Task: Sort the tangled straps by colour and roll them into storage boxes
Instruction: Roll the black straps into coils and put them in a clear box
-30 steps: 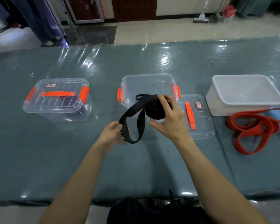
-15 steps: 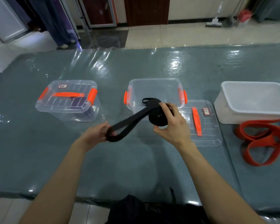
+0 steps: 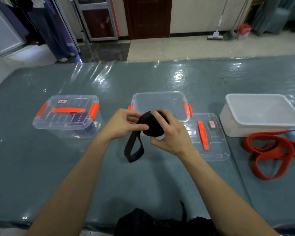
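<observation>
Three boxes are sitting on one table (image 3: 58, 167): a clear lidded box (image 3: 66, 116) at the left, a clear open box (image 3: 160, 99) in the middle, a white tub (image 3: 262, 126) at the right; two lids are showing, one closing the left box, one loose lid (image 3: 209, 147) lying beside the open box; one black strap (image 3: 153, 128) is being gripped by two hands, the left hand (image 3: 124, 125) and the right hand (image 3: 170, 135); red straps (image 3: 271, 150) are lying tangled at the right, their number being unclear.

Brown door (image 3: 148, 16), mop (image 3: 215, 37) (far wall)

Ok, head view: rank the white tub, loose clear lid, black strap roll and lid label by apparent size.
Largest: white tub
Then loose clear lid
Then black strap roll, nearer the camera yet clearly smaller
Smallest: lid label
</observation>
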Demonstrator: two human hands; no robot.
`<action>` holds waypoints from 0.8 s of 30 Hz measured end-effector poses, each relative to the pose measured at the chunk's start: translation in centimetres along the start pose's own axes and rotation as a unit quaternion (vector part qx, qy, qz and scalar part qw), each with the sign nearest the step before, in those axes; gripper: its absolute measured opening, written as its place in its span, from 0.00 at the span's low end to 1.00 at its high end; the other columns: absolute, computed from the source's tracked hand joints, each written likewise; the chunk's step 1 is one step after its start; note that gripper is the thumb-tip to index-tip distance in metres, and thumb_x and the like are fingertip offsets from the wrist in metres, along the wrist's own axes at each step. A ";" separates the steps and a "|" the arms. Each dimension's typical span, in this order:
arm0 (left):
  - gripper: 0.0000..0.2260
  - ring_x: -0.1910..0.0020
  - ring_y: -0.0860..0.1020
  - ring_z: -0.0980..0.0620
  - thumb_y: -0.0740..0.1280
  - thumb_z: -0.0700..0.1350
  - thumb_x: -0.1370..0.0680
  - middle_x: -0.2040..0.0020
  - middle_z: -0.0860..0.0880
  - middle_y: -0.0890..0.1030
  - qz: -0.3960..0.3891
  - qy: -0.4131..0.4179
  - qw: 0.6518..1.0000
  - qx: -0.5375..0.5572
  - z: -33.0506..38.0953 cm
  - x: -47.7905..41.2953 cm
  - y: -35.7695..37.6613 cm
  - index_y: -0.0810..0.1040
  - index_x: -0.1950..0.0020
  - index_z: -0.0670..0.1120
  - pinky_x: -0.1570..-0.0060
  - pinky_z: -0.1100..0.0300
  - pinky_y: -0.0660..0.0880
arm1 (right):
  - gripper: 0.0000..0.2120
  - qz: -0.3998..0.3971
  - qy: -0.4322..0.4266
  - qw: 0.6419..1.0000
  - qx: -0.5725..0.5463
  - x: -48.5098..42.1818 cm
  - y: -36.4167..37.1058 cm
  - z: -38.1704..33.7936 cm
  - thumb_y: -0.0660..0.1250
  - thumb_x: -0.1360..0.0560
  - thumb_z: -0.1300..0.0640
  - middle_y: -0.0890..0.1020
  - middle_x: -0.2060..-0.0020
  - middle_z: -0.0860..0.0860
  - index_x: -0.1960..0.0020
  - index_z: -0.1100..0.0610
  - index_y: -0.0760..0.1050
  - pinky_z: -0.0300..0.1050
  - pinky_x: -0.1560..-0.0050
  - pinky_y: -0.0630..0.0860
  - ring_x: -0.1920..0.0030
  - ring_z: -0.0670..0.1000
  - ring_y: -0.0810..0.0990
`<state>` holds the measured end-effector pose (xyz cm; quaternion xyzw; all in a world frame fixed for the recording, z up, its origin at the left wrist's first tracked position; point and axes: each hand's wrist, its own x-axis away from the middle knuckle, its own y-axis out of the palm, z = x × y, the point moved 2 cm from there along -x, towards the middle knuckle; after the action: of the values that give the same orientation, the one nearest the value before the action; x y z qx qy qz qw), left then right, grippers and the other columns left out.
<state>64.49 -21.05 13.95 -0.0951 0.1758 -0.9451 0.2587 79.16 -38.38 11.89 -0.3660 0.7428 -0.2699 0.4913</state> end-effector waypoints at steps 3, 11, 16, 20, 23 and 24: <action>0.21 0.47 0.90 0.49 0.86 0.52 0.34 0.50 0.49 0.91 -0.017 -0.005 1.000 0.016 0.1 -0.4 0.0 0.90 0.43 0.52 0.40 0.55 0.84 | 0.37 0.010 0.019 1.000 -0.004 -0.1 -0.4 -0.1 0.78 0.31 0.52 0.78 0.32 0.58 0.24 0.59 0.75 0.55 0.54 0.85 0.41 0.60 0.82; 0.17 0.52 0.90 0.51 0.87 0.49 0.34 0.54 0.51 0.91 -0.017 -0.023 0.997 -0.077 1.8 -1.2 -1.7 0.91 0.47 0.52 0.40 0.47 0.85 | 0.48 -0.073 0.086 0.993 -0.041 -1.2 -0.5 0.0 0.82 0.32 0.40 0.74 0.31 0.49 0.19 0.50 0.65 0.53 0.48 0.84 0.40 0.56 0.82; 0.14 0.57 0.87 0.56 0.84 0.52 0.34 0.60 0.57 0.88 -0.056 0.034 0.915 -0.399 4.8 -2.1 -2.5 0.90 0.50 0.56 0.52 0.50 0.84 | 0.51 -0.194 0.162 0.962 -0.102 -3.0 -1.2 2.6 0.84 0.39 0.32 0.79 0.32 0.40 0.21 0.42 0.69 0.49 0.35 0.80 0.43 0.37 0.79; 0.13 0.59 0.83 0.56 0.81 0.56 0.34 0.61 0.59 0.86 -0.098 0.065 0.864 -0.489 6.8 -2.9 -2.1 0.87 0.52 0.59 0.56 0.51 0.82 | 0.33 -0.238 0.172 0.940 -0.172 -4.0 0.2 1.3 0.86 0.35 0.40 0.85 0.43 0.46 0.33 0.46 0.80 0.52 0.48 0.84 0.54 0.46 0.87; 0.11 0.62 0.82 0.58 0.79 0.57 0.36 0.63 0.58 0.85 -0.116 0.063 0.879 -0.459 7.2 -3.4 -2.8 0.85 0.56 0.58 0.58 0.51 0.82 | 0.18 -0.211 0.209 0.916 -0.271 -4.1 0.7 0.8 0.84 0.30 0.48 0.87 0.54 0.49 0.43 0.48 0.83 0.53 0.63 0.85 0.69 0.52 0.87; 0.12 0.61 0.83 0.58 0.80 0.56 0.36 0.62 0.58 0.86 -0.118 0.052 0.898 -0.421 7.2 -3.4 -3.3 0.86 0.55 0.57 0.56 0.51 0.83 | 0.17 -0.199 0.218 0.906 -0.302 -4.1 0.5 0.8 0.84 0.29 0.49 0.87 0.57 0.51 0.44 0.49 0.84 0.50 0.64 0.84 0.69 0.54 0.87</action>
<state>67.83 -18.62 21.50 -0.1661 0.5577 -0.8101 0.0713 80.74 -34.74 13.40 -0.5693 0.7890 -0.1981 0.1192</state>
